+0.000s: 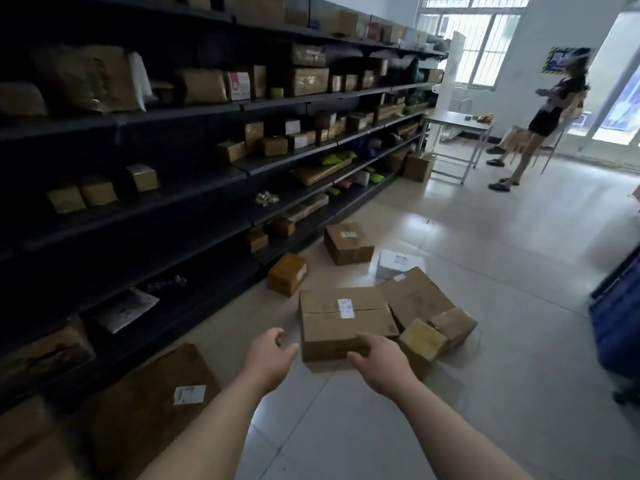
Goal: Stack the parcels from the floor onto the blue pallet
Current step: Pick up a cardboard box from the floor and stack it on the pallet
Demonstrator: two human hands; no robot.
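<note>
tiled floor (485, 258), parcel (332, 323) long axis crosswise

Bright daylight pours in through the windows (474, 39) at the far end and washes them out white. The pale floor (485, 237) shines with glare. The shelves (138, 140) on the left sit in deep shadow — very dark. The edges bend and blur, and the standing person (550, 109) looks smeared.

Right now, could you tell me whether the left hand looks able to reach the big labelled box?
Probably yes: the left hand is open just left of the big labelled box, with only bare floor between them; the small orange box lies farther back.
</note>
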